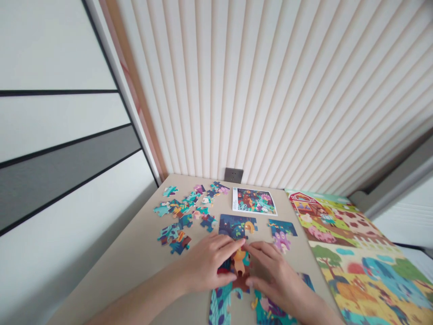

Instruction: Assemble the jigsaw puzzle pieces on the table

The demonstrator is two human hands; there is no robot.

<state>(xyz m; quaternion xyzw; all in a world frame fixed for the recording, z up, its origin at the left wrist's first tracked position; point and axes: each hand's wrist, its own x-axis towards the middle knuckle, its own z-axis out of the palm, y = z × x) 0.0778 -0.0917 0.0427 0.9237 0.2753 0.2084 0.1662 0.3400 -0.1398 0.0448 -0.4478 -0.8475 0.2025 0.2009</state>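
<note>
My left hand (211,262) lies over the left side of a partly joined puzzle section (239,266) showing an orange animal. My right hand (270,268) touches the same section from the right, its fingertips near those of my left hand. Both hands have fingers stretched and spread on the pieces. Above them is a joined dark blue section (233,225) with a yellow crescent. Teal pieces (220,307) lie below my left hand, and a colourful section (270,313) is partly under my right wrist. A blue and purple section (282,230) sits to the upper right.
Loose puzzle pieces (182,207) are scattered at the table's left. A reference picture card (255,201) lies at the back. Two assembled puzzles, a farm (334,221) and an elephant scene (375,284), cover the right side. A ribbed wall panel rises behind the table (135,253).
</note>
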